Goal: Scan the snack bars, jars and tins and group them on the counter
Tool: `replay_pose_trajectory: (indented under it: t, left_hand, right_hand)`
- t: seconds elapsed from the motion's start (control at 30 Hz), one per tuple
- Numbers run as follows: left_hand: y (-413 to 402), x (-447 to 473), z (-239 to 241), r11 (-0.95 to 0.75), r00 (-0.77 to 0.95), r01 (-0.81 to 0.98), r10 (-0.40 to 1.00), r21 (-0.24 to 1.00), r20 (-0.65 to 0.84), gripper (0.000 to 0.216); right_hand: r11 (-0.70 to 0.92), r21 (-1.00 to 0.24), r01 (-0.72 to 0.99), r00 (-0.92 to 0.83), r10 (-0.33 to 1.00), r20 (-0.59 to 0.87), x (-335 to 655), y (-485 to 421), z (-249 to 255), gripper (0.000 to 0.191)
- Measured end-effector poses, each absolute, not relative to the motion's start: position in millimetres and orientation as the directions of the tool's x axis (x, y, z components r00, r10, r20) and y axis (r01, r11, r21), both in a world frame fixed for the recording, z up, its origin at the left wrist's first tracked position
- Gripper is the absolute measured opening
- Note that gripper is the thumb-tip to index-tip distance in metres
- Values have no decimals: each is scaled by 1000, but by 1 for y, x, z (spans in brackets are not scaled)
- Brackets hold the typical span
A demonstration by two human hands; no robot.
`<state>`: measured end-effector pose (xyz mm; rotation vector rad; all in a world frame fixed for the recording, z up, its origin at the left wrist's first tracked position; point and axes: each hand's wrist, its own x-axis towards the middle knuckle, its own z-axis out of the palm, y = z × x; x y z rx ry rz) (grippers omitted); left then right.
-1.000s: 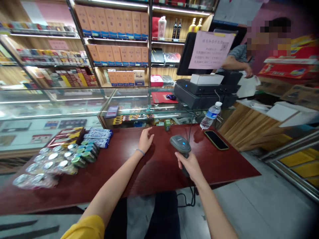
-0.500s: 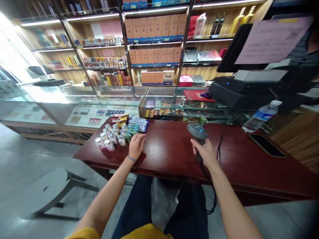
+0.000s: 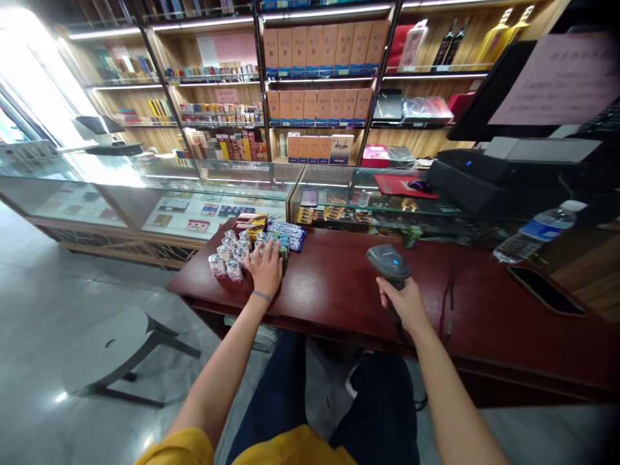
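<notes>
My right hand (image 3: 404,303) grips a dark grey barcode scanner (image 3: 389,263) by its handle, held up over the dark red wooden table (image 3: 334,278). A small blue light glows on the scanner's head. On the left, my left hand (image 3: 265,268) lies with spread fingers over the right side of a group of small silver-topped jars (image 3: 234,268). The fingers hide some of these jars; whether they press on one I cannot tell. Behind the jars lie blue-and-white packets (image 3: 287,229) and yellow-and-brown packets (image 3: 254,224).
To the right are a water bottle (image 3: 537,232), a phone (image 3: 547,290) and a monitor (image 3: 494,90) with pink paper on it. A glass display counter (image 3: 232,174) runs behind the table. A grey stool (image 3: 113,345) stands at the lower left.
My left hand has gone from beside the jars to over them, its fingers spreading. The scanner stays in my right hand. The whole view has shifted a little to the left.
</notes>
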<state>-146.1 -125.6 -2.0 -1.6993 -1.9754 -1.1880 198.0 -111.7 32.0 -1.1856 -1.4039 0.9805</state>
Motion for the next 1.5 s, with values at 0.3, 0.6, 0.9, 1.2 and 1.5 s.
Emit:
replay_pose_trajectory:
  t: [0.3, 0.6, 0.9, 1.2, 1.5]
  left_hand:
    - [-132, -147, -2, -12, -216, 947, 719, 322, 661, 38]
    - [-134, -149, -5, -206, -27, 946, 720, 251, 693, 22]
    - [-113, -131, -12, -500, -130, 541, 745, 676, 654, 26]
    - [-72, -105, -19, -435, -288, 75, 852, 897, 437, 33]
    - [-72, -111, -24, -417, -275, 73, 865, 906, 420, 31]
  right_hand:
    - [178, -968, 180, -30, 984, 175, 193, -115, 28, 29]
    - [177, -966, 187, -46, 984, 171, 193, -116, 29, 29]
    - [185, -966, 182, -39, 983, 181, 196, -120, 34, 30]
    - [178, -961, 211, -107, 982, 158, 197, -141, 42, 28]
    - [169, -895, 413, -231, 970, 76, 171, -161, 50, 39]
